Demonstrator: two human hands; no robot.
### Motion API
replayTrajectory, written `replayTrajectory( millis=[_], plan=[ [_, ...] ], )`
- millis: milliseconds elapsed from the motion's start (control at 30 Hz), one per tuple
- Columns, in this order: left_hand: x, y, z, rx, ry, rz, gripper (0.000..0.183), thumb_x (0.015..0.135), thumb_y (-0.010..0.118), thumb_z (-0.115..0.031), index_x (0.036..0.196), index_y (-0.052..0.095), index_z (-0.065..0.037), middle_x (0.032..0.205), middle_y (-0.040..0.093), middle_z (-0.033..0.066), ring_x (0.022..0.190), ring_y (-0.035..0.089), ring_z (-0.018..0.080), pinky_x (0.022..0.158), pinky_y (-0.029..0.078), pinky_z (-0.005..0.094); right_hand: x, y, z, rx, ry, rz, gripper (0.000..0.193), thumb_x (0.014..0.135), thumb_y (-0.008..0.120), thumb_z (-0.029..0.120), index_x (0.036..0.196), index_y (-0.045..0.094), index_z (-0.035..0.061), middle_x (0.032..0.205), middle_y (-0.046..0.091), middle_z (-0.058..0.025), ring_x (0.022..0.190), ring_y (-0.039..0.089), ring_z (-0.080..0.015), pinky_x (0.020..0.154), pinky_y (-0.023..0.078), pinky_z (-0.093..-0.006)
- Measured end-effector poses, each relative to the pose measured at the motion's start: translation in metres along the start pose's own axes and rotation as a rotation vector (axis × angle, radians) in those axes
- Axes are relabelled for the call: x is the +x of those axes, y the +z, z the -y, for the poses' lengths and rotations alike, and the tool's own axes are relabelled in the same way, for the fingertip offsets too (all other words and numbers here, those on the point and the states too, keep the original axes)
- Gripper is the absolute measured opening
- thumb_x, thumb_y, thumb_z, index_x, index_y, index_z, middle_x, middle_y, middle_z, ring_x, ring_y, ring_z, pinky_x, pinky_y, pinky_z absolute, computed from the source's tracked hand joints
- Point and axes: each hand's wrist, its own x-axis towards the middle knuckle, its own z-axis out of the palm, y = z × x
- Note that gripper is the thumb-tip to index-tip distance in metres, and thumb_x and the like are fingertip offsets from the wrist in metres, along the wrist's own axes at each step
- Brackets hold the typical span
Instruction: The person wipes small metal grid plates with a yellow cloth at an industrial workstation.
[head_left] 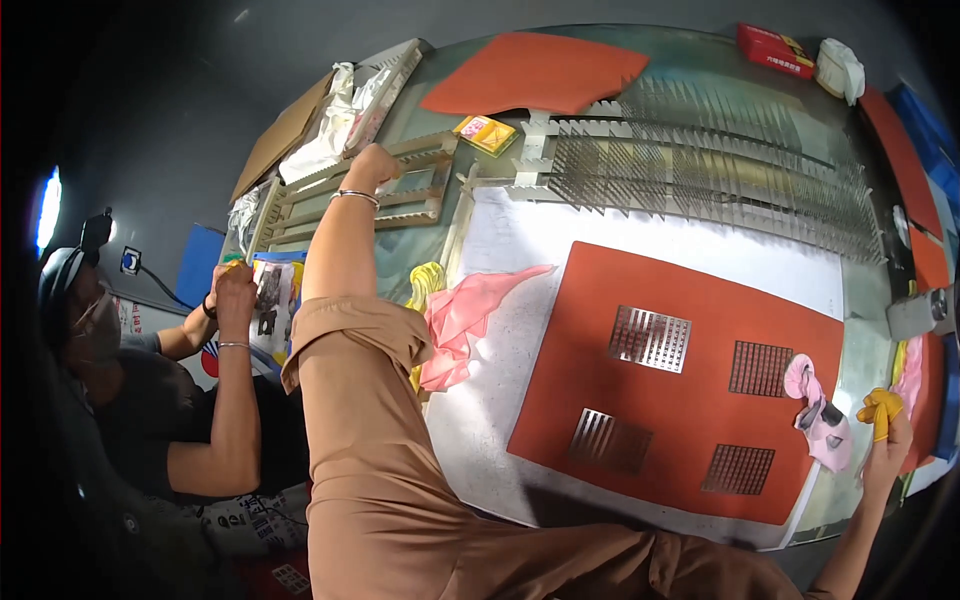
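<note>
My left hand reaches far out over the slotted metal rack, its fingers closed and turned away, so what they grip is hidden. My right hand, with yellow finger cots on its fingers, is at the right edge with those fingers curled; I see nothing in them. Just left of it, a pink cloth with dark stains lies over the edge of a red-orange mat. Several thin square metal grid plates lie on the mat, among them a shiny one and a dark one.
Spiky metal racks stand behind the mat. A pink cloth and yellow gloves lie to its left. Farther back are an orange sheet, a yellow packet and a red box. A co-worker sits at left.
</note>
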Motion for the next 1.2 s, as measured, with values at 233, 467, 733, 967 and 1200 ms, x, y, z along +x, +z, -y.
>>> replayTrajectory(
  millis=[233,467,733,967,1200],
  plan=[
    [-0.049,0.006,0.003,-0.151,0.193,-0.256,0.024,0.073,0.057,-0.016,0.090,0.067,-0.004,0.094,0.063,0.0209,0.090,0.060,0.0349,0.080,0.048,0.0414,0.005,0.012,0.005,0.008,-0.017,0.044,0.016,0.089,0.046,0.006,0.093,0.057,-0.0051,0.088,0.058,-0.0092,0.071,0.055,-0.0135,0.067,0.043,-0.0249],
    [-0.039,0.012,-0.008,-0.255,0.041,-0.332,0.028,0.072,0.060,-0.016,0.097,0.066,-0.008,0.099,0.063,0.0177,0.096,0.059,0.0312,0.085,0.046,0.0388,0.014,0.020,0.004,-0.002,-0.012,0.052,0.017,0.090,0.046,0.007,0.096,0.056,-0.0047,0.089,0.057,-0.0093,0.072,0.055,-0.0131,0.068,0.043,-0.0250],
    [-0.010,-0.002,-0.015,-0.150,0.322,-0.137,0.024,0.066,0.063,-0.013,0.087,0.067,-0.004,0.084,0.064,0.0200,0.081,0.062,0.0329,0.073,0.049,0.0400,0.009,0.021,0.007,-0.016,0.021,0.028,0.016,0.089,0.046,0.008,0.090,0.056,-0.0052,0.085,0.057,-0.0099,0.071,0.054,-0.0138,0.067,0.043,-0.0253],
    [-0.006,-0.002,-0.026,-0.016,0.517,-0.172,0.019,0.064,0.061,-0.005,0.083,0.068,-0.004,0.086,0.062,0.0228,0.083,0.061,0.0355,0.074,0.049,0.0398,0.000,0.015,0.004,-0.045,0.045,0.024,0.016,0.089,0.046,0.007,0.093,0.056,-0.0052,0.085,0.056,-0.0088,0.072,0.054,-0.0137,0.067,0.043,-0.0254],
    [-0.002,-0.005,-0.026,-0.041,0.544,-0.104,0.018,0.062,0.064,-0.005,0.080,0.067,-0.001,0.078,0.062,0.0229,0.075,0.062,0.0357,0.068,0.048,0.0403,0.007,0.033,0.026,-0.048,0.050,0.086,0.017,0.089,0.047,0.009,0.093,0.057,-0.0048,0.084,0.056,-0.0089,0.072,0.055,-0.0143,0.067,0.043,-0.0261]
  ],
)
